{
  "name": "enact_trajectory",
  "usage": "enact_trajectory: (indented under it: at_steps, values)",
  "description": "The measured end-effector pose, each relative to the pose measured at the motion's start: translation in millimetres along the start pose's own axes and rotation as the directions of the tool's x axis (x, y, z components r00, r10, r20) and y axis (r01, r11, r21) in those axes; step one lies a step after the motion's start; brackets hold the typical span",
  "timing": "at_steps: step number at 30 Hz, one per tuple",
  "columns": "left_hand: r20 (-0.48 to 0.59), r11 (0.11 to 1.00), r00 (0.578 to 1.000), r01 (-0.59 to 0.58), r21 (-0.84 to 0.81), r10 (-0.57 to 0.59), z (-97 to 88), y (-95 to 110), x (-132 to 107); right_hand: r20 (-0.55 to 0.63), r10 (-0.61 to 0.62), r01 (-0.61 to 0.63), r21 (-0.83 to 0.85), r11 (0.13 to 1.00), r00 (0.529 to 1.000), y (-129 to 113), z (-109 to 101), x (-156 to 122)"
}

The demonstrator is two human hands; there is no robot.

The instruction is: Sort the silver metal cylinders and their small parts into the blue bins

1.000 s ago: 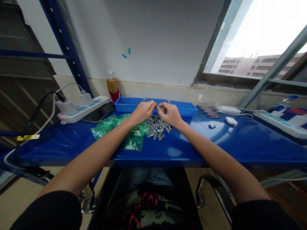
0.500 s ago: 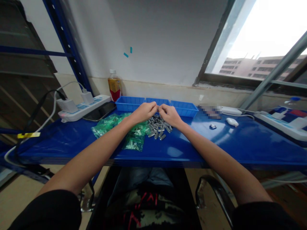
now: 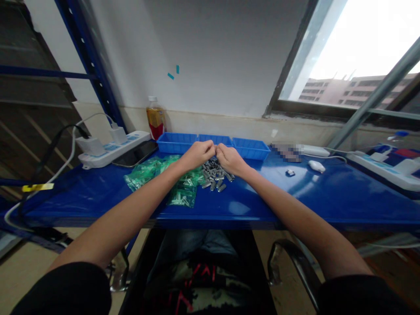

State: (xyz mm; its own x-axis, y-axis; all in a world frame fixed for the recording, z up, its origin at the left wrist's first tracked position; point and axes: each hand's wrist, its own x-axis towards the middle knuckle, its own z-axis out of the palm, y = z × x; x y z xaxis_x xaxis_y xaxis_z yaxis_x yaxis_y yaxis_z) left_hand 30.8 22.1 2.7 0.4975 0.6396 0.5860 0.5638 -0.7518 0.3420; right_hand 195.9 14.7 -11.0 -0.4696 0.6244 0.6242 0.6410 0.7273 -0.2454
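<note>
My left hand (image 3: 200,153) and my right hand (image 3: 229,158) meet fingertip to fingertip in front of the blue bins. Both are closed in a pinch, and whatever lies between the fingers is hidden. Just below them a pile of small metal cylinders (image 3: 216,178) is spread on the blue table (image 3: 243,210). Green plastic bags (image 3: 182,194) with small pale parts inside lie under and beside my left forearm. Behind the hands stands a row of blue plastic bins, with a left bin (image 3: 177,142) and a right bin (image 3: 252,148).
On the left are a power strip (image 3: 131,141) with chargers, a dark phone (image 3: 136,154) and a drink bottle (image 3: 155,118). To the right lie a small white object (image 3: 316,166), a smaller piece (image 3: 290,173) and another power strip (image 3: 387,168). A wall rises behind the bins.
My right hand has turned slightly, its fingers drawing closer against the left fingertips. My left hand stays almost in place. The camera view has shifted a little.
</note>
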Motion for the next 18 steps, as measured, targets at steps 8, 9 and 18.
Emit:
enact_trajectory:
  at_steps: [8,9,18]
  values:
    - [-0.011,0.999,1.0,-0.001,0.044,0.001,-0.7,1.3,-0.8,-0.01,0.111,-0.108,0.135,0.985,0.994,-2.0,-1.4,1.4]
    - [-0.015,0.999,1.0,0.003,0.038,-0.002,-1.2,1.3,-1.1,-0.011,0.132,-0.129,0.156,0.979,0.991,-1.8,-1.9,1.9]
    - [-0.053,0.996,0.995,-0.091,-0.018,0.09,1.2,-0.4,-2.5,-0.022,0.215,-0.203,0.252,0.946,0.976,3.4,-2.0,3.4]
